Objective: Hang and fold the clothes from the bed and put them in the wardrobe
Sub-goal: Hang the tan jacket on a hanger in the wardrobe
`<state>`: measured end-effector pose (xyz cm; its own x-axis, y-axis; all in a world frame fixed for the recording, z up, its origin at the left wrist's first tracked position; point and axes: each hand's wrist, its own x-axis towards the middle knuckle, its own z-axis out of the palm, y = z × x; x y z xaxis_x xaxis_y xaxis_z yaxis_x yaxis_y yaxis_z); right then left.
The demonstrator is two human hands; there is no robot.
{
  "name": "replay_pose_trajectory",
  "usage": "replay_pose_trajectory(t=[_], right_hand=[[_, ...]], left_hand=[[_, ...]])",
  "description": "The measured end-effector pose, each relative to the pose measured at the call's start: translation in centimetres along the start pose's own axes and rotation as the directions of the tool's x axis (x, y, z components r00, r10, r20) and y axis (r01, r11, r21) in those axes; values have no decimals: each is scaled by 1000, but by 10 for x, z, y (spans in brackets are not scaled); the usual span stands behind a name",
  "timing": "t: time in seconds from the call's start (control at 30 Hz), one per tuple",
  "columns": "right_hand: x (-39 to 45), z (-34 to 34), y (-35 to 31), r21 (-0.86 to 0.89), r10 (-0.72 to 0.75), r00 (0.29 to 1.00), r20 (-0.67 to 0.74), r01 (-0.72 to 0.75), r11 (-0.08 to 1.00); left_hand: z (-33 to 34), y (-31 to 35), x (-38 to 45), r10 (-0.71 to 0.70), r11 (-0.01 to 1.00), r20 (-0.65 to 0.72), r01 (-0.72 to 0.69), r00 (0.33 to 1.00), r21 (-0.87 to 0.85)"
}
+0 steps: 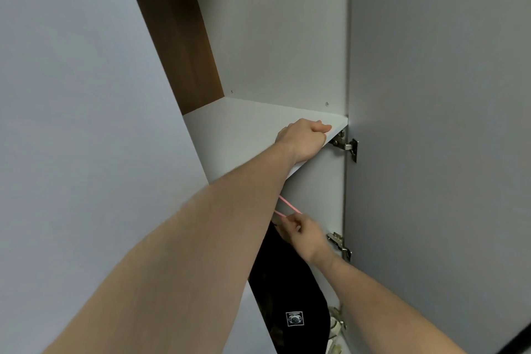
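The left hand (pixel 301 138) is resting on the front edge of the white wardrobe shelf (pixel 238 135), its fingers curling over the board and gripping it; the fingertips are hidden behind the knuckles. Below that hand and under the shelf, the right hand (pixel 304 234) is pinching a pink hanger (pixel 284 204) between thumb and fingers. Only two thin pink bars of the hanger are showing above the right hand; the hook and whatever it hangs on are hidden behind the left forearm, so I cannot tell whether it is on a rail.

A black garment (pixel 287 290) is hanging down directly beneath the right hand, inside the lower wardrobe compartment, with a small white square patch (pixel 294 318) low on it. Its bottom is cut off by the frame edge and its left side is covered by the left arm. Just to the right of the garment's lower part, something pale and patterned (pixel 336 325) is lying in the compartment, too small to make out.

To the right of both hands, two metal hinges (pixel 346 145) are joining the open grey door (pixel 436 123) to the wardrobe side. The upper compartment above the left hand is showing a brown back panel (pixel 178 31).
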<state>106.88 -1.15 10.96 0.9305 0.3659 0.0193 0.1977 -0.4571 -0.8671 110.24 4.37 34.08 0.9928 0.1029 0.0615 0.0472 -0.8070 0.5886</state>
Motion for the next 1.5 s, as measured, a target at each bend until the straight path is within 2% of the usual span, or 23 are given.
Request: replay_pose_trajectory(t=[0.07, 0.13, 0.23, 0.4, 0.5, 0.63, 0.77, 0.9, 1.23, 1.37, 1.5], right_hand=[[6, -14, 7, -65, 18, 989, -145, -27, 997], [12, -25, 12, -139, 52, 981, -187, -79, 987], [22, -35, 15, -247, 133, 983, -130, -162, 955], [40, -29, 13, -390, 178, 984, 17, -158, 907], [42, -24, 13, -416, 200, 977, 78, -151, 897], [40, -22, 14, -369, 168, 984, 59, -135, 920], [36, -33, 14, -246, 95, 991, -91, -115, 962], [26, -56, 8, -171, 135, 968, -212, -173, 970], [-51, -101, 15, -120, 296, 920, -257, -334, 935], [-84, -113, 16, -96, 328, 904, -275, -365, 926], [-126, -127, 17, -36, 347, 889, -299, -374, 927]], left_hand=[[0, 0, 0, 4, 1000, -9, -3, 1000, 17], [-1, 0, 0, 9, 999, -17, -8, 1000, 41], [0, 0, 1, 11, 999, -25, -10, 1000, 46], [1, -1, 2, 16, 998, -40, -13, 999, 65], [3, 0, 4, 24, 996, -34, -21, 999, 88], [4, 1, 5, 27, 995, -33, -24, 999, 95], [2, 2, 4, 45, 993, -29, -42, 999, 108], [0, 2, 2, 56, 991, -30, -52, 998, 119], [1, 2, 0, 62, 985, -42, -55, 997, 161], [2, 0, -1, 61, 983, -58, -49, 996, 179], [5, 7, -9, 117, 968, -107, -89, 987, 234]])
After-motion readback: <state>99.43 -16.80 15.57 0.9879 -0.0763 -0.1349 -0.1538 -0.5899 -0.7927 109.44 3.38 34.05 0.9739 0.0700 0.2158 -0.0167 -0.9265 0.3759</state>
